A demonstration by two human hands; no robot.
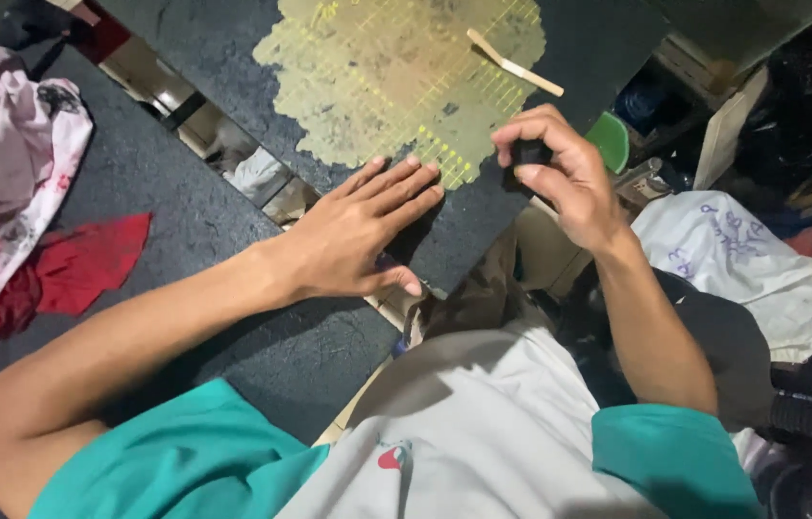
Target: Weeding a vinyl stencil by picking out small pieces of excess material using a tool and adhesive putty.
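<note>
My left hand point(358, 231) lies flat, fingers together, pressing on the near edge of a dark board point(223, 58) whose middle is worn to a yellow-green gridded patch point(396, 77). My right hand point(560, 168) is curled around a small black object point(527, 154) at the board's right near edge, pinched between thumb and fingers. A thin pale wooden stick point(514, 63) lies on the patch beyond my right hand.
A second dark surface point(156, 221) lies at the left with pink patterned cloth point(2, 163) and red cloth point(79, 264) on it. A green object point(610, 140), white fabric with writing point(762, 269) and dark clutter sit at the right.
</note>
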